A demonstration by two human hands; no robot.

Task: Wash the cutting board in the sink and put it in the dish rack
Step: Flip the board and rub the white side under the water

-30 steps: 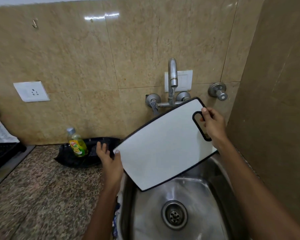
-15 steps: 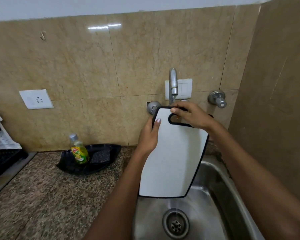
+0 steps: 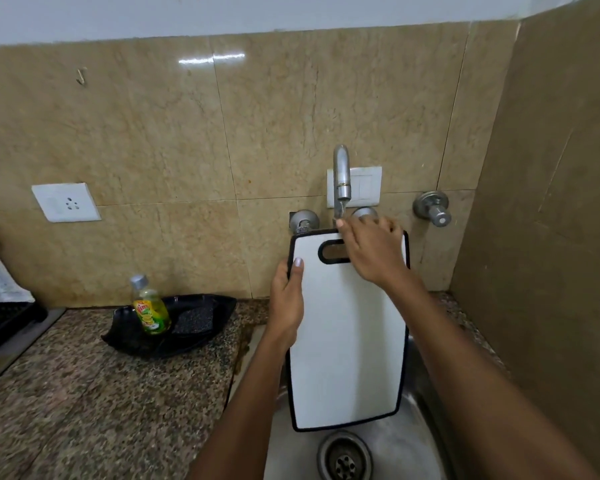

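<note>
Left of the sink (image 3: 420, 441): dish soap bottle (image 3: 150, 308) standing in a black tray (image 3: 201, 336) on the counter. Left hand (image 3: 286, 301) grips the left edge of the cutting board (image 3: 347, 344), held upright over the sink. Right hand (image 3: 373, 252) reaches across the board's top toward the tap (image 3: 341, 178); grip cannot be determined.

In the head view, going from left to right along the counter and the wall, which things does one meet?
Dish rack → wall socket → soap bottle in the black tray → left hand → cutting board → round wall valve.
</note>
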